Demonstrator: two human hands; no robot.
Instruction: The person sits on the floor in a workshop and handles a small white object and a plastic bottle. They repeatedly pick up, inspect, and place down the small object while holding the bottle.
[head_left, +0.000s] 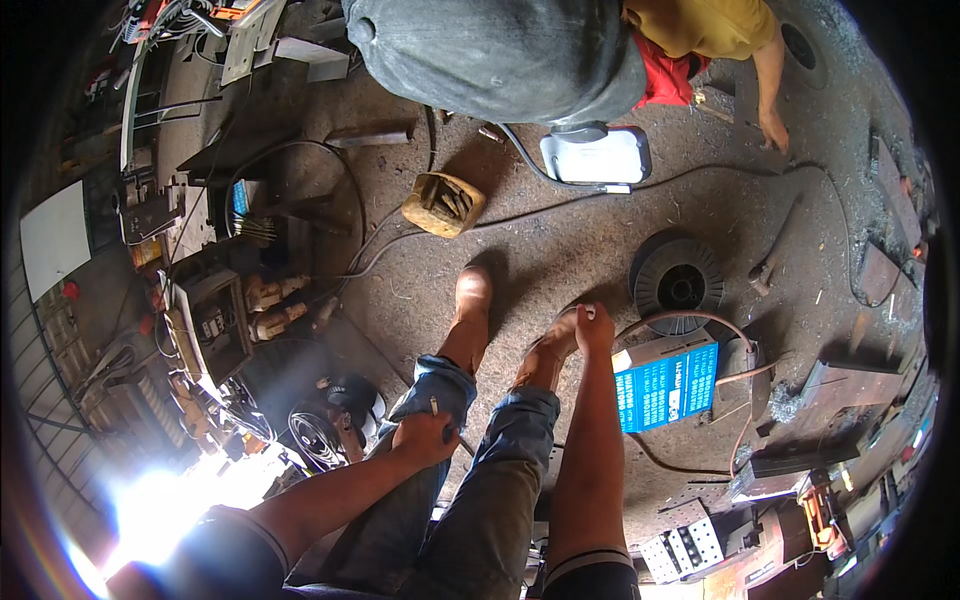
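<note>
Denim covered the knee (430, 385) where the left hand (425, 437) rested, its grip narrow on a small white stick, perhaps a cigarette; the right hand (594, 325) touched the bare right foot (560, 340), its grip unclear. A gentle, steady touch there seemed best. The blue box (665, 385), wire spool (680, 285) and cables lay close, crowding the dusty floor (560, 220).

Blue box (665, 383) by right hand (594, 327); blue rolled jeans (432, 385) under left hand (425, 437); black wire spool (679, 283); yellow shirt (705, 24) far off.
</note>
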